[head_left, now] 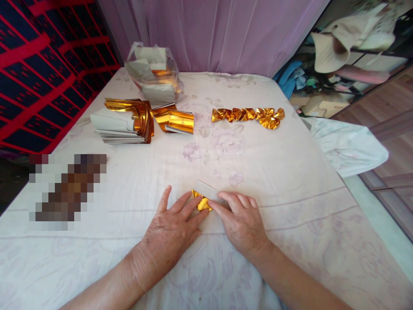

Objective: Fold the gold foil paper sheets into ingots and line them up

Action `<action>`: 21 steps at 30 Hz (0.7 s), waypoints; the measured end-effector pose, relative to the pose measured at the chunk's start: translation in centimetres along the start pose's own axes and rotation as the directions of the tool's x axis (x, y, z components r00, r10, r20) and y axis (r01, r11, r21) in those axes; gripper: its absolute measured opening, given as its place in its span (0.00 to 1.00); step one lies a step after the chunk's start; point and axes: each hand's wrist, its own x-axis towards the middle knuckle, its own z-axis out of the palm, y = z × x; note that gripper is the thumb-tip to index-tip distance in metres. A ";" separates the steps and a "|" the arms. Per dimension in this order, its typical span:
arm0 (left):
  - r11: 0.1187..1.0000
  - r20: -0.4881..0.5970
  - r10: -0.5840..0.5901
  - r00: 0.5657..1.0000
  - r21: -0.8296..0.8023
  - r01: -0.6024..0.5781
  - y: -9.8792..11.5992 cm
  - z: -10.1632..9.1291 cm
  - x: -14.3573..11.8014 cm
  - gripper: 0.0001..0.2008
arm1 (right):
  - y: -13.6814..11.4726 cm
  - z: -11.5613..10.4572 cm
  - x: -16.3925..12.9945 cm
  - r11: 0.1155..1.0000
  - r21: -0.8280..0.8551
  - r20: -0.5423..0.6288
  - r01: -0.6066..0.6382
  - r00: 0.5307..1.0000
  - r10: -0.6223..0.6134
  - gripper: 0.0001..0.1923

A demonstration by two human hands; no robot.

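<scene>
Pressing down on a small gold foil paper (pixel 202 200), we keep it flat on the bedsheet (pixel 274 172) near the middle of the near edge. Its gold side is partly folded, and a pale reverse flap sticks out toward the far edge. Our left hand (pixel 172 232) lies spread, fingers extended, with the fingertips pinning the gold part from the left. Our right hand (pixel 240 221) lies flat as well, its fingers laid over the paper's right side; neither hand is clenched, and both touch the paper.

Farther out, toward the far edge, a row of folded gold pieces (pixel 248 115) lies right of centre. Left of that sits a curled gold sheet (pixel 174 120), and beside it a stack of gold and white papers (pixel 124 122) toward the far left corner. Behind the stack stands a clear plastic bag (pixel 155 73) with more paper inside.
</scene>
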 end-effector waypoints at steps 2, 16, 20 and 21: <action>1.000 0.003 -0.005 1.000 -0.007 0.005 0.0 0.0 0.0 0.18 | 0.0 0.0 0.1 1.000 0.005 -0.005 -0.004 1.000 0.004 0.18; 1.000 -0.005 -0.003 1.000 -0.014 0.003 0.0 0.0 0.0 0.20 | -0.2 -0.3 0.0 0.995 0.049 -0.010 0.088 0.996 -0.088 0.16; 1.000 0.022 -0.004 1.000 -0.021 0.004 -0.1 0.1 -0.1 0.21 | -0.2 -0.1 0.0 0.999 0.019 0.001 0.038 0.999 -0.038 0.18; 1.000 0.026 -0.005 1.000 -0.024 0.006 -0.1 0.0 -0.1 0.20 | -0.2 -0.1 -0.1 0.999 0.011 0.000 0.030 1.000 -0.030 0.19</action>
